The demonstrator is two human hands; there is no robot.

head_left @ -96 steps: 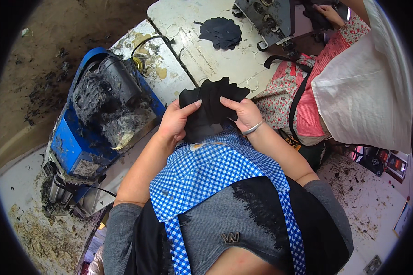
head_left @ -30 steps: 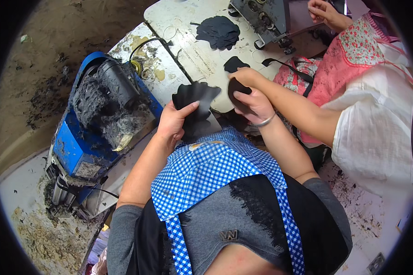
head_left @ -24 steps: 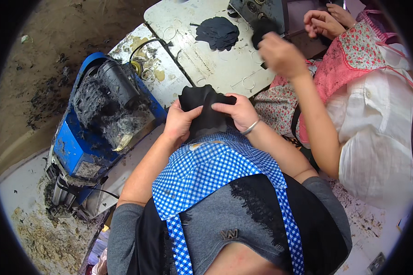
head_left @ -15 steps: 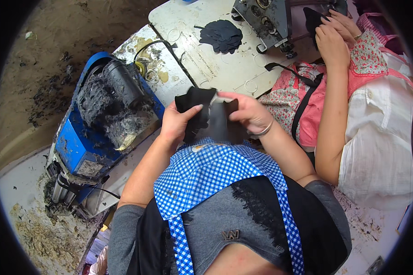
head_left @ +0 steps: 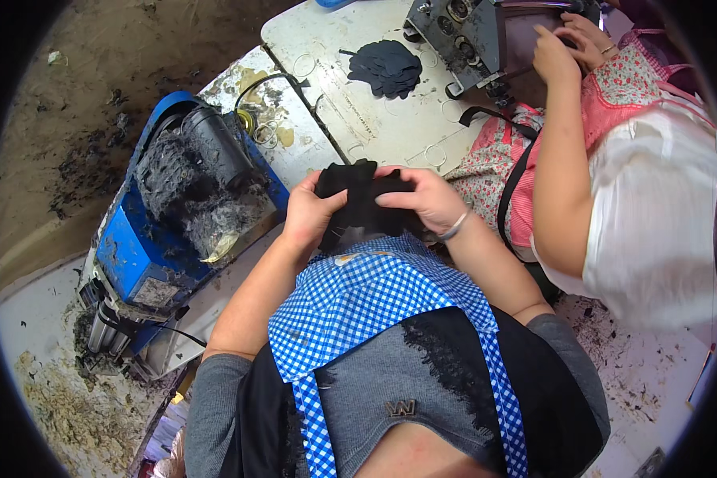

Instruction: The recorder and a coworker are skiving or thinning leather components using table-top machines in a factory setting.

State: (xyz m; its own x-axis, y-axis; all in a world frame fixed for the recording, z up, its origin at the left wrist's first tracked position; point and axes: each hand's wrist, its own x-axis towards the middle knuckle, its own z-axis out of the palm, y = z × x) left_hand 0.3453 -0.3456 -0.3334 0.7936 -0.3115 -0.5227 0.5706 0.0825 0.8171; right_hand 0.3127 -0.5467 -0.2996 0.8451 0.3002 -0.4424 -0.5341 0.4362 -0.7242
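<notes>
By the checked apron (head_left: pixel 374 295), the left hand (head_left: pixel 307 213) and right hand (head_left: pixel 432 201) grip black pieces (head_left: pixel 360 190).

Left: blue machine (head_left: pixel 127 259), its open top heaped with grey lint (head_left: pixel 167 175); a dark cylinder (head_left: pixel 215 147) lies tilted among it. Silver rollers (head_left: pixel 99 331) at its lower end, dirt caked around them. Beyond it: black cable (head_left: pixel 275 77) arching over the stained edge of the pale worktop (head_left: pixel 358 28); yellow ring (head_left: pixel 247 122) near the cable's lower end. Top right: grey metal machine (head_left: pixel 487 40). Brown floor (head_left: pixel 72 48), upper left, strewn with dark scraps. Right: co-worker in white top (head_left: pixel 653 199), floral-and-pink apron (head_left: pixel 482 187), black strap (head_left: pixel 519 179).
</notes>
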